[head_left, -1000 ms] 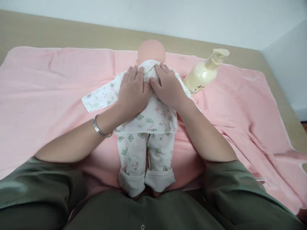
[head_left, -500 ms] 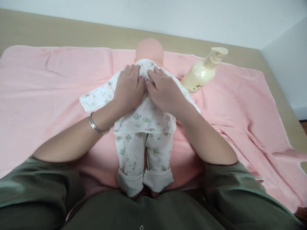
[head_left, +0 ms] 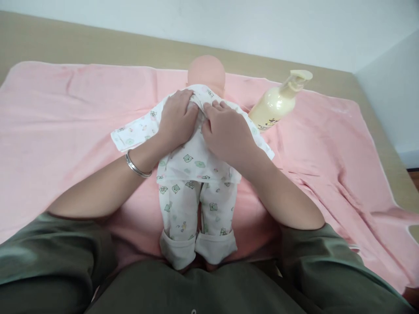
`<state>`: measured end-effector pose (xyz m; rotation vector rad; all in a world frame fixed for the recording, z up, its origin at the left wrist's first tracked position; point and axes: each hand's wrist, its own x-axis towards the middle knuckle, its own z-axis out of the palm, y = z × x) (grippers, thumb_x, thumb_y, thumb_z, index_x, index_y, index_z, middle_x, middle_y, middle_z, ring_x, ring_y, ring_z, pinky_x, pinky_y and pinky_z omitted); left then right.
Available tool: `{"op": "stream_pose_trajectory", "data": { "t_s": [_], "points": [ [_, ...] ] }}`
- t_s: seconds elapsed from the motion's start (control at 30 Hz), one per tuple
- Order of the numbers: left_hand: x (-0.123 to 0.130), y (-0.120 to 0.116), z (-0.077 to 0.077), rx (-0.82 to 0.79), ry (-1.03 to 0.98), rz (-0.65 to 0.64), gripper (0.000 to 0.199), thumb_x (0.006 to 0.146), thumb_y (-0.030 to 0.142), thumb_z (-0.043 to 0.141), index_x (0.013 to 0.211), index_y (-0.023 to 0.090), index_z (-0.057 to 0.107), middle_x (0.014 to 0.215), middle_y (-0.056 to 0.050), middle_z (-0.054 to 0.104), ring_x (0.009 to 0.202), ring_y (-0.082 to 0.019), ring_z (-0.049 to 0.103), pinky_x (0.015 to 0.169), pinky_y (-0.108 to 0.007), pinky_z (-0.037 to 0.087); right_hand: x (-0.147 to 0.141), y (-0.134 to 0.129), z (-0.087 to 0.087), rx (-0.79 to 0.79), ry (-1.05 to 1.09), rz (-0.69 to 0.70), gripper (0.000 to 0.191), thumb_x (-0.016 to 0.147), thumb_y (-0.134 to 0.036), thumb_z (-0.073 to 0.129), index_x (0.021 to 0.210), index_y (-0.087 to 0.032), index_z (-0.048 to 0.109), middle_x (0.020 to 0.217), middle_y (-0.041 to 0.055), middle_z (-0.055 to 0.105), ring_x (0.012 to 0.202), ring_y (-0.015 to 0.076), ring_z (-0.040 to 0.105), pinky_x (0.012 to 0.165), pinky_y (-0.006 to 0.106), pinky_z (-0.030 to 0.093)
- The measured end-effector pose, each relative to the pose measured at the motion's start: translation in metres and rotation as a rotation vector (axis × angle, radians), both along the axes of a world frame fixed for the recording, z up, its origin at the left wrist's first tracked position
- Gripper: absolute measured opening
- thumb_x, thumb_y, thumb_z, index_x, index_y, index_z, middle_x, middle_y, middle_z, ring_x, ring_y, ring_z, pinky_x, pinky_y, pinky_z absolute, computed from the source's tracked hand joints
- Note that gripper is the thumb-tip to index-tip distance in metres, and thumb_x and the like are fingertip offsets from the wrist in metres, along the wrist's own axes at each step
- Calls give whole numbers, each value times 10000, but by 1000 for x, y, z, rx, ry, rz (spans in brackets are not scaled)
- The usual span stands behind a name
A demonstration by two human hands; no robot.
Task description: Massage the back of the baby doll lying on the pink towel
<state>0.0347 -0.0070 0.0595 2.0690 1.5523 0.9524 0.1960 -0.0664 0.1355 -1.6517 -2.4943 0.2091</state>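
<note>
Both left hand (head_left: 178, 120) and right hand (head_left: 226, 131) have curled from flatness, seemingly gathering the shirt (head_left: 198, 159) beneath, though any pinch is unclear.

The head camera looks forward and steeply down over the wearer's shirt (head_left: 196, 288), close above the doll (head_left: 207, 163), reaching the wall (head_left: 209, 24) beyond.

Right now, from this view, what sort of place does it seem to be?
Probably an indoor room for baby-care practice: a bald doll in white patterned clothes lies on a pink cloth blanket, with a pale-yellow pump bottle close by.
</note>
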Motion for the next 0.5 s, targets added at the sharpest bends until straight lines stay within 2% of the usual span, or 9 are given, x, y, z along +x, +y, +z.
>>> {"op": "stream_pose_trajectory", "data": {
  "t_s": [0.07, 0.13, 0.17, 0.23, 0.27, 0.33, 0.4, 0.5],
  "points": [
    [5, -5, 6, -36, 16, 76, 590, 978, 503, 303, 1408, 259, 625, 1520, -55, 665, 1494, -331, 522, 1307, -563, 367, 0, -5, 5, 25, -41, 24, 478, 1064, -163, 320, 1381, -78, 667, 1300, 196, 743, 1306, 349, 671, 1110, 489, 572],
    [10, -10, 11, -76, 18, 93, 667, 953, 585, 251, 1420, 260, 598, 1525, -45, 661, 1503, -323, 491, 1299, -569, 344, 1, -2, 4, 11, -19, 7, 461, 1080, -195, 305, 1304, -139, 704, 1251, 163, 763, 1257, 325, 698, 1059, 465, 598],
    [11, -11, 12, -94, 13, 83, 705, 941, 624, 228, 1436, 263, 578, 1533, -40, 656, 1519, -323, 464, 1301, -578, 317, 1, 3, 1, 1, 9, -10, 457, 1090, -218, 304, 1305, -163, 704, 1303, 150, 756, 1302, 318, 684, 1083, 464, 593],
    [11, -11, 12, -116, -11, 62, 759, 916, 683, 212, 1465, 275, 540, 1545, -28, 647, 1545, -327, 412, 1304, -589, 259, 2, 15, -12, 2, 68, -63, 473, 1099, -249, 328, 1440, -172, 647, 1525, 129, 663, 1503, 305, 562, 1242, 482, 507],
    [11, -10, 12, -119, -27, 51, 770, 904, 705, 220, 1471, 285, 531, 1543, -20, 648, 1549, -330, 400, 1304, -588, 236, 1, 21, -20, 22, 87, -90, 515, 1097, -254, 348, 1551, -151, 568, 1649, 123, 558, 1610, 298, 445, 1338, 493, 409],
    [10, -9, 12, -117, -49, 39, 767, 882, 733, 251, 1455, 310, 538, 1529, -3, 655, 1531, -339, 409, 1298, -575, 224, 0, 30, -34, 72, 103, -149, 599, 1100, -270, 366, 1673, -110, 428, 1778, 113, 372, 1702, 292, 272, 1428, 511, 232],
    [10, -10, 12, -119, -39, 50, 734, 877, 726, 274, 1418, 324, 562, 1515, -6, 658, 1497, -343, 444, 1285, -557, 248, -1, 32, -43, 97, 112, -168, 621, 1103, -289, 360, 1694, -104, 401, 1797, 111, 327, 1710, 288, 253, 1437, 519, 191],
    [12, -13, 16, -110, 1, 94, 689, 897, 665, 280, 1394, 298, 586, 1504, -39, 658, 1458, -335, 492, 1280, -536, 292, -1, 30, -44, 89, 129, -156, 628, 1094, -309, 343, 1691, -128, 419, 1784, 90, 358, 1700, 261, 284, 1436, 497, 210]
  ]
}}
